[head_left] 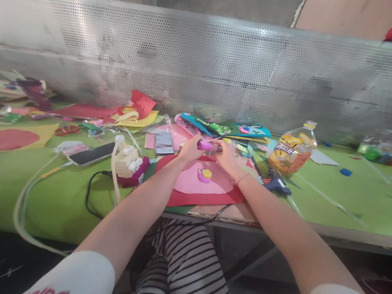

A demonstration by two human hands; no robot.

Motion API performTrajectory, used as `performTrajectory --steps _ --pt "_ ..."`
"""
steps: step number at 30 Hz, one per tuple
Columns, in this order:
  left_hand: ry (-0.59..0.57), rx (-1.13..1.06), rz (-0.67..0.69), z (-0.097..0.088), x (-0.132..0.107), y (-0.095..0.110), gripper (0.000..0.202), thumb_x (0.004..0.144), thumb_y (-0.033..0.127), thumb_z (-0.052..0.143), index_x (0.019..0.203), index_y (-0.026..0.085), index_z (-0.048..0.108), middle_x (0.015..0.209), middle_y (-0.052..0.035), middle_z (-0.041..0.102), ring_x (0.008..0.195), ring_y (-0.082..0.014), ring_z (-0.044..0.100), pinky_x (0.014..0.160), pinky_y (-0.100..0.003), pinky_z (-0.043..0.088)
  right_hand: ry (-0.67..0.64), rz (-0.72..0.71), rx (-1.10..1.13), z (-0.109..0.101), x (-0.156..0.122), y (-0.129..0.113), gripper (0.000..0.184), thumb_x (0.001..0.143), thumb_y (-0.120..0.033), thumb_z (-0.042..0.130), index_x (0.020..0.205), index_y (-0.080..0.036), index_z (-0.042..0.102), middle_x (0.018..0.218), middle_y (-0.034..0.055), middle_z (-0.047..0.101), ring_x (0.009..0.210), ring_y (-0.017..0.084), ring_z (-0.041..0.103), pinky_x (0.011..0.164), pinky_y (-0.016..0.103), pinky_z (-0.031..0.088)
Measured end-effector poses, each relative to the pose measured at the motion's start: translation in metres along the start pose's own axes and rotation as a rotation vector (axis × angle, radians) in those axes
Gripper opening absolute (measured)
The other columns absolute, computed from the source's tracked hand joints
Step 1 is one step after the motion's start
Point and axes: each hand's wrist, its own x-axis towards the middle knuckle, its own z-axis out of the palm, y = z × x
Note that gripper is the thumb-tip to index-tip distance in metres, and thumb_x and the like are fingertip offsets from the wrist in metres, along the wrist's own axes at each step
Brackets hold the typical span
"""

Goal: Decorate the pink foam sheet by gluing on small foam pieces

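Note:
My left hand [190,149] is closed on a small, rounded purple piece [204,146] that looks like modelling clay. Close beside it, my right hand [227,155] has its fingers bent together at the piece's right side; what they pinch is too small to make out. Below both hands lies a pink paper oval [187,177] on a larger red sheet [188,200]. On the oval sits a little snail figure [205,176] with a purple body and a yellow shell.
A glue gun [277,183] and a bottle of orange liquid [293,149] stand to the right. Left are a power strip [129,164] with cables and a phone [92,152]. Coloured felt sheets [228,128] lie behind, before a perforated metal panel [193,63]. Another person's hand shows far left.

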Motion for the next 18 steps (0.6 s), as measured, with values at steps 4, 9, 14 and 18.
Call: performTrajectory --steps 4,9,14,18 --pt "0.070 -0.136 -0.073 0.006 0.003 -0.005 0.035 0.063 0.028 0.072 0.089 0.017 0.051 0.078 0.0018 0.059 0.072 -0.0122 0.056 0.067 -0.025 0.046 0.096 0.081 0.041 0.003 0.001 0.003 0.025 0.078 -0.020 0.049 0.101 -0.013 0.054 0.102 0.0099 0.063 0.089 0.015 0.059 0.083 0.028 0.045" --pt "-0.007 -0.412 -0.182 0.007 0.004 -0.005 0.033 0.067 0.023 0.071 0.092 0.016 0.051 0.081 -0.0008 0.062 0.073 -0.0120 0.060 0.068 -0.027 0.050 -0.008 0.094 0.007 -0.005 0.000 0.003 0.014 0.081 -0.025 0.043 0.078 -0.017 0.055 0.078 0.0024 0.061 0.073 0.015 0.054 0.071 0.026 0.042" --pt "-0.013 -0.494 -0.228 0.005 0.004 0.000 0.033 0.073 0.018 0.068 0.099 0.012 0.048 0.094 -0.0091 0.064 0.079 -0.0138 0.061 0.072 -0.031 0.052 -0.035 0.146 0.090 -0.013 -0.002 -0.001 0.024 0.080 -0.032 0.047 0.060 -0.019 0.040 0.055 -0.0040 0.039 0.054 0.010 0.036 0.052 0.023 0.028" --pt "0.053 -0.460 -0.204 0.002 0.003 0.003 0.046 0.072 0.014 0.069 0.110 0.013 0.044 0.118 -0.0142 0.056 0.097 -0.0144 0.056 0.084 -0.029 0.049 -0.067 0.165 0.143 -0.012 -0.005 -0.002 0.029 0.080 -0.037 0.049 0.059 -0.019 0.037 0.054 -0.0050 0.035 0.050 0.008 0.031 0.048 0.023 0.023"
